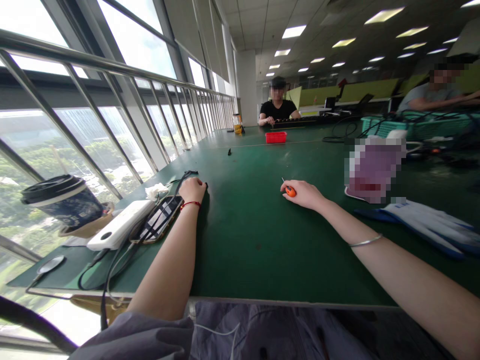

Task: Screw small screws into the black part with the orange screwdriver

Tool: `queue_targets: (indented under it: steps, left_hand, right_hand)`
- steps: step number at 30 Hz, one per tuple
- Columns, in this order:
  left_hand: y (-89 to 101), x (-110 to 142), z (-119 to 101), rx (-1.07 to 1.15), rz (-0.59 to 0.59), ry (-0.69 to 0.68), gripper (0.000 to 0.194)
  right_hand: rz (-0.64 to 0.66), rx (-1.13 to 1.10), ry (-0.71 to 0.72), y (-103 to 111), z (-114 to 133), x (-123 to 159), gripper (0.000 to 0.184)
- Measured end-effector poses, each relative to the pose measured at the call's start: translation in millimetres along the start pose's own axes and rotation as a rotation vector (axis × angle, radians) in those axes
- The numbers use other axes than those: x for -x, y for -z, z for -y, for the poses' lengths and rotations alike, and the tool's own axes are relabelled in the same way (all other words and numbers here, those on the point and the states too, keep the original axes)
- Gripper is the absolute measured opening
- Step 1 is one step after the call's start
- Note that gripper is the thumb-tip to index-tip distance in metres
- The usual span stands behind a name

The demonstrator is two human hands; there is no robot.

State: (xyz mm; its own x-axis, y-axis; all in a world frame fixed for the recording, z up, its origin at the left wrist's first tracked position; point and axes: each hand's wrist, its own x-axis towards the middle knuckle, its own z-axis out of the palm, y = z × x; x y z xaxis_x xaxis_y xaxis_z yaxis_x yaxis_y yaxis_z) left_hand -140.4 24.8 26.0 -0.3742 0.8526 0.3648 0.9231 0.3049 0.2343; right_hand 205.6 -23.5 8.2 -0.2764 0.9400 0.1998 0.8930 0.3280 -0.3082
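My right hand (305,194) is closed around a small screwdriver with an orange and black handle (290,191). The thin metal shaft (283,179) sticks out past my fingers, pointing away from me. On the left, my left hand (192,190) rests on the green table (243,240) with its fingers curled. A bit of something black shows by its fingertips, too small to name. Close to that wrist lie a phone (159,220) with a dark cable across it and a crumpled white tissue (156,191).
At left are a white power bank (122,225) and a lidded paper cup (65,200) beside the railing. White-and-blue gloves (431,222) and a blurred-out package (375,167) lie right. Farther off are a red tray (276,137), teal basket (382,127) and two people.
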Motion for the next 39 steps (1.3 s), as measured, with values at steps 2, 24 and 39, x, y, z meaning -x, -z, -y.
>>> queue_targets:
  steps: [2,24,39]
  left_hand:
    - [0.0,0.0,-0.4,-0.006,-0.001,0.006,0.029]
    - [-1.6,0.3,-1.3,-0.003,-0.025,0.000,0.028]
    - [-1.4,0.8,-0.7,0.040,-0.001,0.016,0.027]
  right_hand:
    - [-0.004,0.010,-0.001,0.1,0.2,0.2,0.023]
    - [-0.025,0.006,0.014,-2.1,-2.8,-0.9,0.025]
    - [-0.011,-0.007,0.011,-2.3,-3.2,-1.4,0.025]
